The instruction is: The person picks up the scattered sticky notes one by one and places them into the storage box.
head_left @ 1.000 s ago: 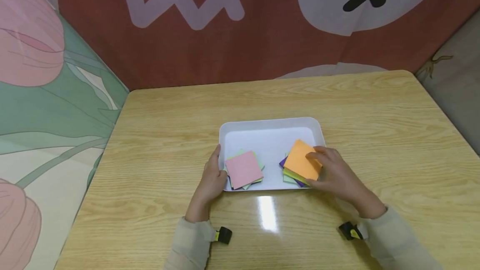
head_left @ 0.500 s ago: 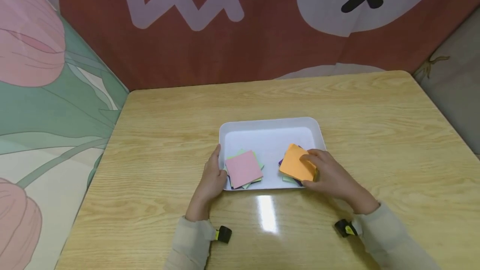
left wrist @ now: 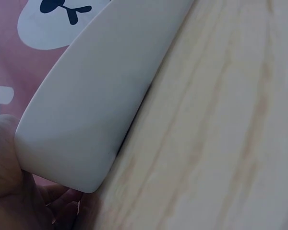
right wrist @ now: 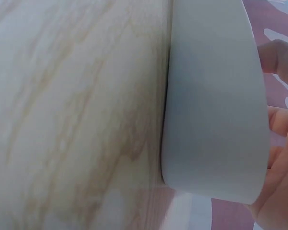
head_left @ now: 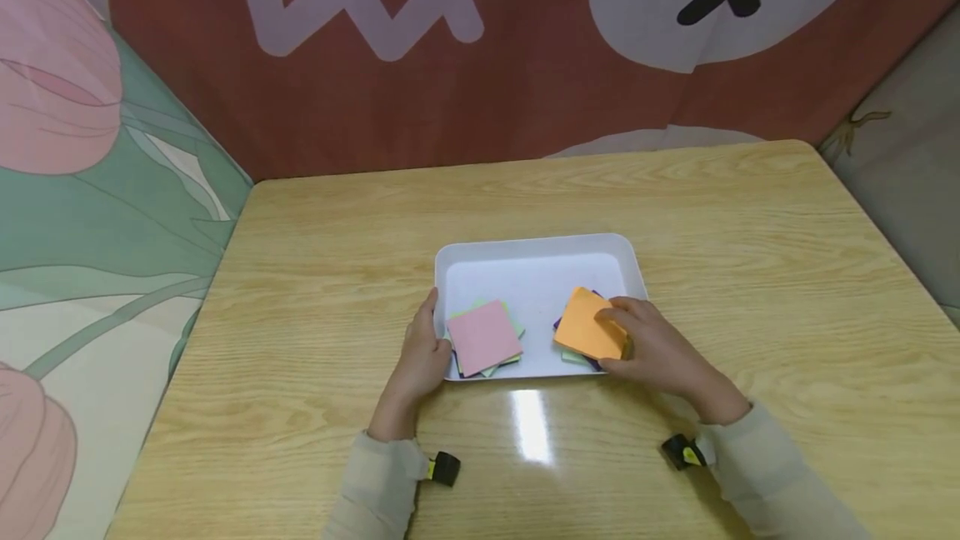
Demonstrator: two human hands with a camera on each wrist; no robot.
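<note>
A shallow white tray (head_left: 536, 269) lies on the table with two small stacks of coloured squares inside. My left hand (head_left: 423, 357) grips the tray's left end, thumb over the rim; in the left wrist view the hand (left wrist: 9, 182) shows at the tray's near corner (left wrist: 81, 143). A pink square (head_left: 485, 338) tops the left stack, green edges poking out beneath. On the right, my right hand (head_left: 660, 348) holds an orange square (head_left: 588, 323) by its right side between thumb and fingers. Purple and pale green (head_left: 573, 357) edges show under it. In the right wrist view the tray wall (right wrist: 216, 105) hides the squares.
The wood-grain table (head_left: 337, 257) extends around the tray. A red printed cloth (head_left: 525, 107) hangs behind its far edge, and a floral cloth (head_left: 165, 215) hangs on the left. Black wrist devices (head_left: 444, 468) sit at both sleeves.
My right hand has moved slightly left with the orange square, which now sits further over the right stack and hides the yellow-green one beneath. The left hand has stayed on the tray.
</note>
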